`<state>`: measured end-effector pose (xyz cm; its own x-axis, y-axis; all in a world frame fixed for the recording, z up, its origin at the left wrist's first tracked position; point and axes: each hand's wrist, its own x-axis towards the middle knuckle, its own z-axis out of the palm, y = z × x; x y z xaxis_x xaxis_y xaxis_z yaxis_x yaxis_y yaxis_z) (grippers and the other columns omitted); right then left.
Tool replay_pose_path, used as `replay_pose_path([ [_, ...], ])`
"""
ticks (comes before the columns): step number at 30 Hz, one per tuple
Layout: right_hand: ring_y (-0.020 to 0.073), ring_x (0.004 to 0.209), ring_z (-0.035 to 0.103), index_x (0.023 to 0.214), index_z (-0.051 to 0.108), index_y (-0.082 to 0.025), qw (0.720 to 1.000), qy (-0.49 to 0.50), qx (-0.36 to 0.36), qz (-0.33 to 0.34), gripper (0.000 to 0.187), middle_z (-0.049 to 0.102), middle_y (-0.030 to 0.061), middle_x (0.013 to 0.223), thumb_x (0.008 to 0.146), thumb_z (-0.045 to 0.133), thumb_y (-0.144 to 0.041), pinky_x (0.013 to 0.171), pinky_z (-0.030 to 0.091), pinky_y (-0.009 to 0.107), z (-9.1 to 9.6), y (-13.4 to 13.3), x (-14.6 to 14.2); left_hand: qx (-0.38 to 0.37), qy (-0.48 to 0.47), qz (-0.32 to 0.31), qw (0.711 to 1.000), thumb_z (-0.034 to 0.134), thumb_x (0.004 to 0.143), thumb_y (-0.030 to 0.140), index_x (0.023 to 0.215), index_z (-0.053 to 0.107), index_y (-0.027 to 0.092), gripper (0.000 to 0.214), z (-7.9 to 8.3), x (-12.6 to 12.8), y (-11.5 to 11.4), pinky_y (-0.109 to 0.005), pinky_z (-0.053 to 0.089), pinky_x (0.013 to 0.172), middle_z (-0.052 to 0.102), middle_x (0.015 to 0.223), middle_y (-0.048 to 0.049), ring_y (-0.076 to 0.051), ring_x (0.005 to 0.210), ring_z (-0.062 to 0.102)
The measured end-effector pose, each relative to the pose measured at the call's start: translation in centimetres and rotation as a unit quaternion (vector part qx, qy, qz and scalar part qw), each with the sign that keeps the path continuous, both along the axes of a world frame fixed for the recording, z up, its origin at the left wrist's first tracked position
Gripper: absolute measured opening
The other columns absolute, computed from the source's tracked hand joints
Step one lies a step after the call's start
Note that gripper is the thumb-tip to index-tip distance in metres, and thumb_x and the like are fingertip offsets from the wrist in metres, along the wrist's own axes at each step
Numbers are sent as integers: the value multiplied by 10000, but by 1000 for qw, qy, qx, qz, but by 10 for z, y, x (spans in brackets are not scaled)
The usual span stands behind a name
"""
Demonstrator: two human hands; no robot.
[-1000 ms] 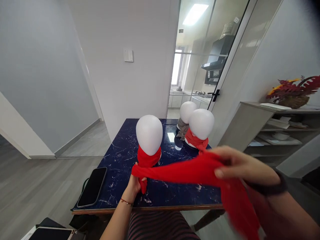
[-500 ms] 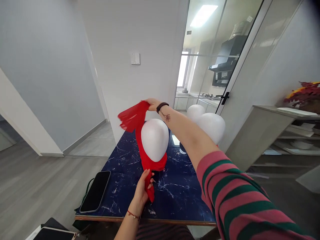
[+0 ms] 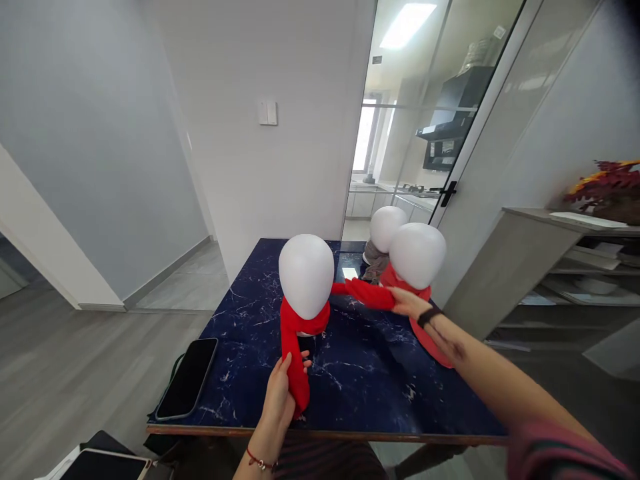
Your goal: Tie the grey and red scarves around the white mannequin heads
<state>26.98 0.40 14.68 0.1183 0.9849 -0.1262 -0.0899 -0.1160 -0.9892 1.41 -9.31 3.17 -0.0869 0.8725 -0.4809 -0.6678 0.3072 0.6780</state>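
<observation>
A white egg-shaped mannequin head [image 3: 306,275] stands near the middle of the table, with a red scarf [image 3: 315,322] wrapped round its neck. In front of the head, my left hand [image 3: 281,387] is closed round the scarf's near end, which hangs down toward the table's front edge. My right hand [image 3: 407,303] grips the other end, stretched out to the right of the head. That end passes in front of a second white head [image 3: 418,253], which also wears red cloth about its neck. Where the scarf goes behind the middle head, it is hidden.
A third white head [image 3: 388,228] with grey-brown cloth stands at the back right. A black phone [image 3: 187,379] lies at the left of the dark blue marbled table [image 3: 350,400]. Another phone [image 3: 106,465] is at lower left. Shelves [image 3: 565,280] stand to the right.
My right hand has swung from above and behind the middle head out to the right, bringing its scarf end round the back. My left hand stays on the near end.
</observation>
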Motion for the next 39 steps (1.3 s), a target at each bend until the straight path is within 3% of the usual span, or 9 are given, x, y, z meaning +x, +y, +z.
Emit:
replay_pose_path([
  [5, 162, 812, 653, 975, 648, -50, 937, 189, -217, 200, 258, 682, 135, 936, 820, 570, -241, 811, 462, 309, -63, -84, 5, -25, -53, -1, 998, 516, 846, 107, 994, 585, 51, 172, 4, 6, -10, -243, 545, 513, 717, 815, -140, -151, 558, 655],
  [8, 141, 762, 648, 1043, 635, -98, 918, 274, -181, 221, 330, 680, 94, 968, 766, 653, -278, 776, 476, 279, -79, -128, -27, -57, -110, -17, 992, 457, 871, 87, 1105, 539, 18, 258, 12, 5, -14, -226, 563, 543, 715, 798, -132, -144, 575, 666],
  [13, 175, 685, 641, 941, 634, -115, 941, 266, -111, 176, 377, 690, 94, 879, 703, 708, -398, 676, 493, 314, -94, -161, -95, -93, -173, -67, 978, 388, 904, 103, 1182, 477, -27, 319, 20, -10, -18, -173, 548, 531, 705, 848, -164, -121, 576, 669],
  [19, 213, 941, 602, 978, 650, -122, 983, 170, -14, 74, 468, 680, 81, 970, 707, 658, -504, 854, 443, 317, -119, -143, -146, -26, -142, -163, 976, 476, 859, 161, 936, 627, 64, 195, 13, -23, -14, -269, 558, 678, 717, 770, -95, -174, 696, 690],
  [26, 180, 707, 566, 827, 658, -112, 977, 65, -5, 201, 311, 649, 39, 740, 722, 607, -400, 696, 443, 292, -135, -126, -151, -32, -75, -260, 962, 542, 816, 199, 861, 669, 85, 176, 7, -22, -3, -269, 512, 668, 717, 742, -100, -190, 690, 678],
  [30, 172, 768, 547, 864, 601, -166, 995, -60, 73, -6, 259, 623, 42, 851, 746, 591, -397, 765, 428, 295, -123, -119, -126, 66, 24, -222, 972, 619, 766, 184, 796, 690, 81, 128, 3, -18, -4, -271, 472, 738, 714, 758, -106, -197, 737, 655],
  [32, 165, 781, 547, 914, 577, -182, 992, -75, 98, -37, 280, 613, 40, 878, 772, 573, -423, 776, 425, 289, -119, -112, -125, 107, 106, -217, 964, 662, 734, 209, 719, 690, 91, 122, 2, -16, -4, -267, 449, 714, 696, 704, -84, -188, 687, 622],
  [35, 158, 776, 562, 930, 582, -173, 996, -31, 68, 46, 337, 613, 27, 837, 712, 651, -421, 758, 430, 276, -118, -99, -138, 150, 262, -206, 931, 679, 675, 162, 532, 642, 143, 149, 4, -13, -4, -266, 419, 714, 618, 585, -31, -183, 676, 553],
  [39, 132, 707, 572, 845, 583, -140, 989, 72, -15, 131, 305, 617, 21, 783, 672, 669, -375, 676, 441, 252, -124, -89, -153, 253, 426, -265, 827, 690, 595, 119, 525, 638, 191, 112, 12, -19, -8, -327, 372, 883, 588, 605, -16, -218, 796, 515],
])
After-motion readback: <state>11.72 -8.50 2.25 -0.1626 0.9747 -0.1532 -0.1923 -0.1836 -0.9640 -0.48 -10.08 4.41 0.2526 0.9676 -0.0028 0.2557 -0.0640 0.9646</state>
